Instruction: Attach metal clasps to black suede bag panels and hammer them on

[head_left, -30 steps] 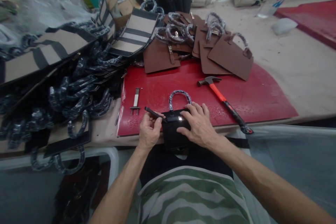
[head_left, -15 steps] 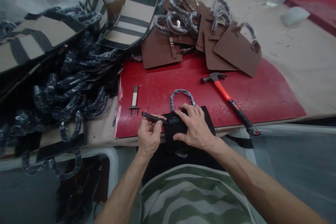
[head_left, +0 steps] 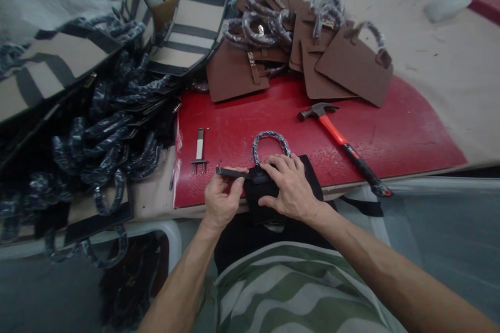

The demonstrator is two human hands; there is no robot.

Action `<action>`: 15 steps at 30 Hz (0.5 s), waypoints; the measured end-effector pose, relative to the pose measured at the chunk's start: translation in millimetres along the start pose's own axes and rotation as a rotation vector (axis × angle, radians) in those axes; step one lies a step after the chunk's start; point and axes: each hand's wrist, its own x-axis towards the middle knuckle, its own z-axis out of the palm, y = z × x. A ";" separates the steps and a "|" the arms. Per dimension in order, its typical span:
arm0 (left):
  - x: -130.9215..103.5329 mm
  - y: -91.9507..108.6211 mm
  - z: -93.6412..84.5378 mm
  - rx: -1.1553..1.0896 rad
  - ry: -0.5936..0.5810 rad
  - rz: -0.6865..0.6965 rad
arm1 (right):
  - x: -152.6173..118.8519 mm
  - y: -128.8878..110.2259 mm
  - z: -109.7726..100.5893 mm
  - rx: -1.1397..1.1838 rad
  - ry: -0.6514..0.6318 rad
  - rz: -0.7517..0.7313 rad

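Observation:
A black bag panel (head_left: 261, 203) lies at the front edge of the red board, and its plastic-wrapped loop handle (head_left: 270, 135) points away from me. My right hand (head_left: 288, 187) rests on the panel with fingers spread, the fingertips by the base of the handle. Between the thumb and fingers of my left hand (head_left: 223, 196) is a slim dark bar-shaped tool (head_left: 230, 172). Its inner end meets the panel's left side near the handle base; the exact contact is hidden. A claw hammer (head_left: 338, 138) with an orange and black handle lies to the right.
A small pronged metal tool (head_left: 199, 148) lies on the red board (head_left: 234, 114), left of the panel. Brown panels with wrapped handles (head_left: 355, 70) are piled behind. Black wrapped handles (head_left: 105, 135) and striped panels (head_left: 191, 26) heap up at left. Grey bins (head_left: 175, 244) stand below the table.
The view has shifted slightly. The outer end of the dark bar has swung a little, so more of its end face shows. My right hand stays on the panel.

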 end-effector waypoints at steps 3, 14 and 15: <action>-1.2 -2.6 1.5 -0.014 -0.011 0.013 | 0.5 0.5 0.1 0.003 0.003 0.001; 28.9 11.7 -61.7 0.286 0.358 -0.032 | 0.7 2.3 0.4 -0.003 0.022 -0.019; 37.1 10.9 -78.2 0.375 0.375 -0.064 | 1.1 3.2 1.4 -0.002 0.028 -0.024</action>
